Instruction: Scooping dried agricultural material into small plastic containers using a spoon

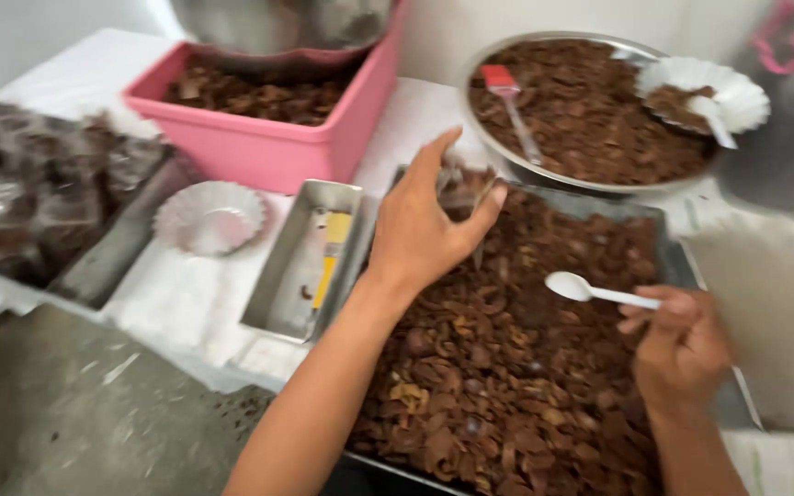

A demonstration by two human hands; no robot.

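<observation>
While the right hand (677,344) is gripping a white plastic spoon (599,292) by its handle, fingers closed round it, the left hand (425,225) is hovering open over the far-left part of a big metal tray (682,266) full of brown chocolate-coated flakes (507,367), thumb & index spread w/ fingers curled loosely, gripping nothing as far as I can tell. The spoon is lying just right of the left hand, over the flakes, approx. level; its long axis is running left-right, bowl pointing left toward the left hand, handle end disappearing into the right hand's fingers. The bowl looks empty. Both forearms are coming in from the bottom edge.

Just left of the tray, a small narrow steel pan (300,257) is sitting on the white-covered desk (186,303), w/ a yellow item inside, too blurred to ID. Left of that, an empty white fluted paper cup (210,218). Behind these, a pink plastic tub (268,138) is holding more brown flakes, a metal bowl resting over it. At the back right, a round metal bowl (507,55) of flakes is carrying a red-ended spatula (512,106) & another fluted paper cup (705,96) w/ some flakes and a white spoon in it. At far left, dark pieces on another tray, blurred
</observation>
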